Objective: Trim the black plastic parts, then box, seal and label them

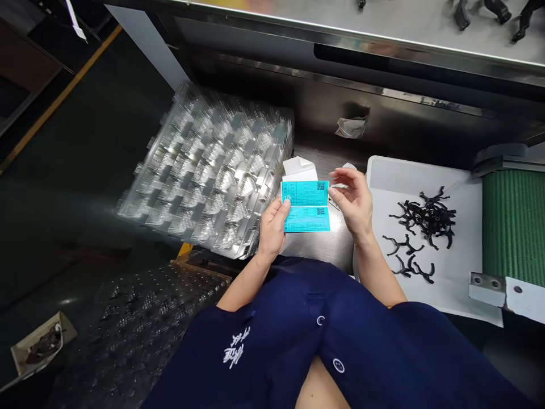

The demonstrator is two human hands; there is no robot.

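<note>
My left hand (273, 222) grips the left edge of a bright blue label sheet (307, 220), thumb on top. The sheet shows two printed panels, one above the other, each with a grid of text and a square code. White backing paper (300, 168) with a curled corner sticks out behind its upper edge. My right hand (351, 200) is at the sheet's right edge, thumb and fingers apart with nothing visible between them; whether the thumb tip touches the edge I cannot tell. Left of my hands stands a stack of clear plastic trays (213, 170) with moulded pockets.
A white bin (383, 216) on the right holds a pile of black curved parts (430, 218). Beside it runs a green conveyor belt (513, 227). More clear trays (157, 318) lie low on the left, near a small box (42, 343). A metal ledge (298, 25) crosses the top.
</note>
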